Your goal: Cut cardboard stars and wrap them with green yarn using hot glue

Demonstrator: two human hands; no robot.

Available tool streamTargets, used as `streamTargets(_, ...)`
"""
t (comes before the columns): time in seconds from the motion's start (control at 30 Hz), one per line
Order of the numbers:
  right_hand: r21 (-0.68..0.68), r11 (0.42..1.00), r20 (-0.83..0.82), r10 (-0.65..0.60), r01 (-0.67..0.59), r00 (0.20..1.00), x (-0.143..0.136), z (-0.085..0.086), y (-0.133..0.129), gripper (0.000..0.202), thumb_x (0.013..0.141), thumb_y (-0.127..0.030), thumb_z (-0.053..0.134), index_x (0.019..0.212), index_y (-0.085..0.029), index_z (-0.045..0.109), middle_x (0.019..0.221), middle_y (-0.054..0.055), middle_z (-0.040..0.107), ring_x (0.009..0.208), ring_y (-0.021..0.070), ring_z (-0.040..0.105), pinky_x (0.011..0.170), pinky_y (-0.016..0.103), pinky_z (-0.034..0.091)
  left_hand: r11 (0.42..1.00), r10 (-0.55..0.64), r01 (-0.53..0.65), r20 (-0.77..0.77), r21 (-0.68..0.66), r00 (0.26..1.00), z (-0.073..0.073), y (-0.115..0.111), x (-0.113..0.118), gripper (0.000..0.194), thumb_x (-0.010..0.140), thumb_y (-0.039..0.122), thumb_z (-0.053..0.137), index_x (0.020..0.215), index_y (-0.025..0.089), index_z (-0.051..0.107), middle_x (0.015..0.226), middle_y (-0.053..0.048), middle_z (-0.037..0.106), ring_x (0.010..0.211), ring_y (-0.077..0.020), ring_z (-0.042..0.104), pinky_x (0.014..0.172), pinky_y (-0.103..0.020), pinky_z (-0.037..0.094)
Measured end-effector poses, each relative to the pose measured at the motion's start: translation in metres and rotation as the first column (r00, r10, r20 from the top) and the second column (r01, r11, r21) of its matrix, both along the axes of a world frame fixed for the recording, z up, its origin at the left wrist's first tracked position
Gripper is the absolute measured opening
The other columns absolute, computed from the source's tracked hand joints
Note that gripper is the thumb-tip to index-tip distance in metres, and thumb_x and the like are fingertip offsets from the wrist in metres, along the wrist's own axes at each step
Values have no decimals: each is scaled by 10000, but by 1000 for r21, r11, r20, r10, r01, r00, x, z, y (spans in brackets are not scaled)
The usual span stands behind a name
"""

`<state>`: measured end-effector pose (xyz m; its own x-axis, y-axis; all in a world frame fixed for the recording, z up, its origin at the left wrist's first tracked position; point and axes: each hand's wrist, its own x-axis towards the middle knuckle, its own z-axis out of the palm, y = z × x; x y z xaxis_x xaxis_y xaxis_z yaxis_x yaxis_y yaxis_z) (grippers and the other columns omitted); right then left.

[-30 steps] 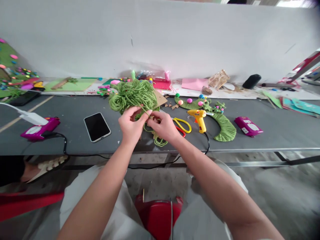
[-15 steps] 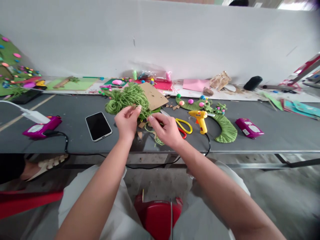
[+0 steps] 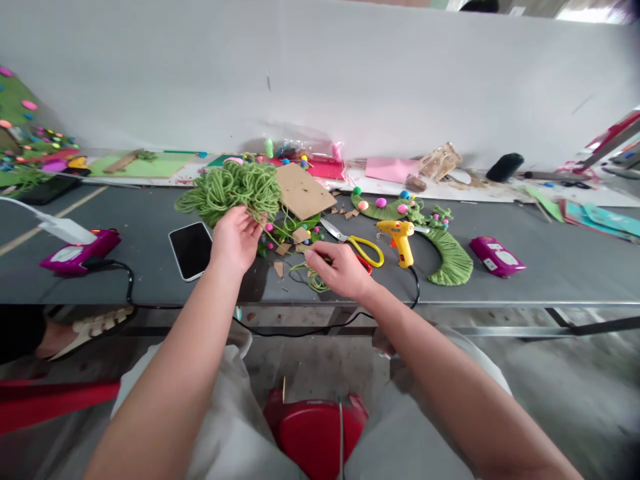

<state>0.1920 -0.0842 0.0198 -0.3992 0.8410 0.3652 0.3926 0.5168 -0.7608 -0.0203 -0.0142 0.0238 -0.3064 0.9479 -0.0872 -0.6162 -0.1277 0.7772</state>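
The bundle of green yarn (image 3: 227, 190) lies just beyond the left hand (image 3: 234, 243), its long axis running roughly sideways along the tabletop (image 3: 155, 290). That hand is much the nearer of the two: palm turned partly up, it grips the bundle's near edge loosely with curled fingers. The right hand (image 3: 343, 268) is closed, thumb against bent forefinger, well to the right of the bundle — whether a strand is pinched there, I cannot tell. Thin loops of green yarn (image 3: 316, 281) sag just beside its fingertips. The bundle looks soft and matte, a heap of rounded, tangled coils, while the cardboard piece (image 3: 304, 192) at its right is flat, stiff and straight-edged, with small angular scraps (image 3: 301, 235) nearer the hands. Scissors (image 3: 367, 250) with smooth yellow and red handles lie partly behind the right hand, metal blades pointing away and to the left. Farther right sit a hard yellow glue gun (image 3: 399, 240) and a curved form (image 3: 453, 259) wrapped in ribbed green yarn. A glossy black-screened phone (image 3: 189, 252) lies left of the left hand — flat, with rounded corners.
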Motion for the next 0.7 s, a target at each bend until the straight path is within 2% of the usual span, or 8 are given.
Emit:
streamTargets(0.1,9,1000,54,23,-24,998,-3,1,-2,328,987,-324,455,688,-206,393,636,-43,373,617,102,323,611,270,258,993,-116,113,117,27,986,2,-5,2,184,867,349,646,848,168,666,920,-123,680,944,-221,683,884,-332,596)
streamTargets(0.17,9,999,76,45,-45,996,-6,2,-3,305,979,-307,450,697,-207,392,657,-37,396,633,103,346,623,266,268,992,-119,114,127,48,985,3,-4,5,208,899,376,666,886,168,667,954,-126,679,980,-219,677,914,-325,590)
streamTargets(0.3,-5,997,75,79,-79,994,-9,4,-3,273,957,-280,447,696,-204,417,676,-30,427,634,103,357,623,262,277,1000,12,-12,87,-1,996,0,8,-1,212,949,372,670,863,179,657,961,-101,677,937,-167,673,909,-269,582)
streamTargets(0.4,-1,997,60,80,-80,995,-7,4,-4,283,941,-268,446,669,-208,396,652,-34,401,614,103,334,609,265,271,994,105,-104,42,-19,994,-3,19,-17,223,965,366,653,823,194,667,979,-101,678,934,-153,674,899,-247,580)
streamTargets(0.53,6,996,76,87,-88,993,0,2,-6,286,927,-246,455,649,-206,406,628,-39,390,603,101,325,600,268,269,990,138,-138,-25,-6,990,-4,26,-43,342,974,458,611,750,209,677,1011,-133,667,1016,-173,659,898,-221,581)
streamTargets(0.63,18,999,98,46,-48,994,11,3,-4,305,915,-237,462,624,-207,374,610,-44,352,594,100,290,587,275,257,984,176,-176,-4,-14,984,-2,25,-55,365,982,459,594,741,195,669,1048,-131,657,1023,-169,650,885,-215,588)
streamTargets(0.7,30,999,101,-33,30,994,19,5,-1,327,905,-245,471,611,-211,331,600,-48,297,592,103,256,576,281,244,982,190,-190,5,-23,982,-1,24,-58,334,981,432,601,760,191,669,1079,-125,659,1037,-169,648,875,-218,593)
